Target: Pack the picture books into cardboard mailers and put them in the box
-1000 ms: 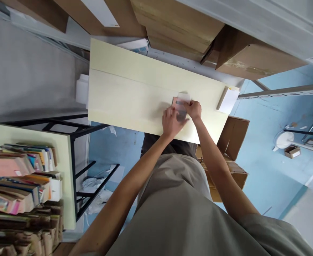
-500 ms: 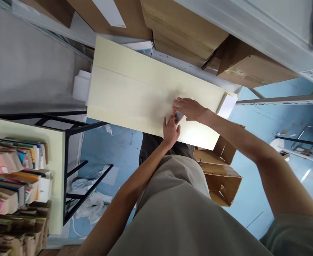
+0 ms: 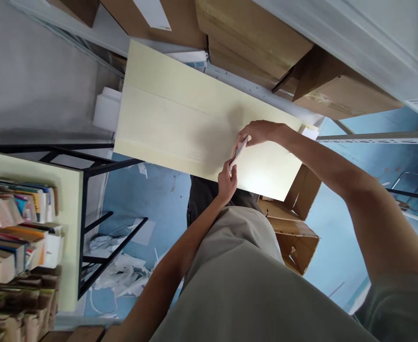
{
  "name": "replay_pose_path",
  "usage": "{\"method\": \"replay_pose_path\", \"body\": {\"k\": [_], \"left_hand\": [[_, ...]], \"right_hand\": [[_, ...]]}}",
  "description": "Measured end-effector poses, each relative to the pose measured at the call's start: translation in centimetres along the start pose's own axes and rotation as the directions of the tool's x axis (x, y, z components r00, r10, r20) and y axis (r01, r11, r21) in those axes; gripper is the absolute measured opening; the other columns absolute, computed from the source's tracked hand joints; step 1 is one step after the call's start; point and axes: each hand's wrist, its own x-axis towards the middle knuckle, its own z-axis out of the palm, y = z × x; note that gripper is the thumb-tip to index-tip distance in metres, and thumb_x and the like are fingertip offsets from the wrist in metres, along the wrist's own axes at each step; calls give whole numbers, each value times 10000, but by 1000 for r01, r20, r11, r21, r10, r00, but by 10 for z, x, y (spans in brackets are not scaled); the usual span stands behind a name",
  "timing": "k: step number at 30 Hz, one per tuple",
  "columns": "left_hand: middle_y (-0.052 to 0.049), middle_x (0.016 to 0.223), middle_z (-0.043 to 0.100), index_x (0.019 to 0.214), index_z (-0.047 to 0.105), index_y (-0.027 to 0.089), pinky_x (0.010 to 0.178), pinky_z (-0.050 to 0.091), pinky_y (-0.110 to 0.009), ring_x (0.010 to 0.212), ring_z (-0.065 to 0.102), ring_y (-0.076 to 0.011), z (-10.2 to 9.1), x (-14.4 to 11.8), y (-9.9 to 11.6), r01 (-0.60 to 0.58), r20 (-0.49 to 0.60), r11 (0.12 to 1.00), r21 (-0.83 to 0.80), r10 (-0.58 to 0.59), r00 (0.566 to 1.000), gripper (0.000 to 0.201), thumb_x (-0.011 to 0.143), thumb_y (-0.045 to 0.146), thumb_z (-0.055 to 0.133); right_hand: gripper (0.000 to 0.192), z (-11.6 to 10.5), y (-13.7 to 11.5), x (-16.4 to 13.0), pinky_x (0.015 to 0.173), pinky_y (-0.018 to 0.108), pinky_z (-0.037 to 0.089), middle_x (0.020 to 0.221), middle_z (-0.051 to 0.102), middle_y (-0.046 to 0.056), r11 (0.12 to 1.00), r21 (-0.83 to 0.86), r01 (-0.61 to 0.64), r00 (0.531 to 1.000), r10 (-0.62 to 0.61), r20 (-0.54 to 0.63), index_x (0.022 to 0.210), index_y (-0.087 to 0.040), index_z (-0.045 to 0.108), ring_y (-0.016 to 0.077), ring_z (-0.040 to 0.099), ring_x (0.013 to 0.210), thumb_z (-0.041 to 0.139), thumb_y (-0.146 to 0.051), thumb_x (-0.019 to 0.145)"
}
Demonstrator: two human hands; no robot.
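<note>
Between my hands, a thin book (image 3: pixel 239 151) is held tilted on edge above the pale yellow tabletop (image 3: pixel 169 114). It shows a white edge and a little colour on its far side; its cover is turned from view. My left hand (image 3: pixel 227 183) is closed on the book's near end, at the table's front edge. My right hand (image 3: pixel 259 133) grips the far end with bent fingers, partly hidden behind the wrist. A soft shadow falls on the table to their left.
Several cardboard boxes (image 3: pixel 251 38) line the shelf behind the table. At left, stacks of books (image 3: pixel 19 204) lie on another pale table with a black frame (image 3: pixel 83 228). Open cartons (image 3: pixel 294 237) stand below at right. White scraps (image 3: pixel 123 275) litter the blue floor.
The book has been raised from lying low near the tabletop to a tilted, on-edge position. My right hand has gone from flat fingers over it to gripping its far end.
</note>
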Motion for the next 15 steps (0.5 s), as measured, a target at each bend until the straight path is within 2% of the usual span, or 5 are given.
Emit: {"method": "replay_pose_path", "body": {"k": [3, 6, 9, 12, 15], "left_hand": [[-99, 1008, 810, 1368, 699, 203, 789, 605, -325, 812, 756, -226, -5, 1, -5, 49, -42, 997, -58, -52, 998, 472, 1201, 581, 472], [-119, 1044, 803, 1276, 721, 195, 851, 652, -346, 908, 781, -238, -12, 9, -14, 119, -85, 984, -136, -131, 988, 527, 1185, 649, 469], [-122, 1086, 814, 1266, 732, 186, 904, 687, -344, 1002, 807, -236, -19, 24, -24, 219, -70, 949, -228, -240, 968, 531, 1162, 661, 519], [-102, 896, 798, 1106, 754, 150, 890, 716, -364, 952, 825, -251, -23, 41, -29, 331, -44, 907, -262, -354, 934, 522, 1150, 627, 547], [-93, 709, 759, 901, 749, 167, 856, 724, -395, 880, 850, -288, -30, 54, -33, 424, 10, 887, -185, -430, 903, 517, 1133, 593, 572]], "right_hand": [[298, -5, -5, 17, 962, 456, 643, 849, 817, 19, 1000, -11, 12, 982, -10, 189, 894, -260, 874, 294, 801, 972, 993, -531, 862], [365, -2, -13, 32, 975, 454, 631, 850, 795, 31, 1000, -14, 5, 981, -2, 196, 876, -233, 846, 308, 788, 986, 1042, -530, 795], [402, 11, -21, 41, 1013, 467, 613, 837, 757, 37, 997, -74, 3, 971, 15, 239, 844, -211, 788, 318, 759, 996, 1076, -477, 755], [370, 29, -26, 46, 1058, 492, 599, 893, 759, 59, 989, -147, -12, 975, 44, 216, 857, -210, 761, 332, 751, 1027, 1019, -474, 824], [369, 48, -27, 45, 1164, 561, 566, 1115, 801, 118, 984, -170, -61, 991, 79, 106, 1006, -217, 799, 394, 737, 1212, 969, -513, 867]]}}
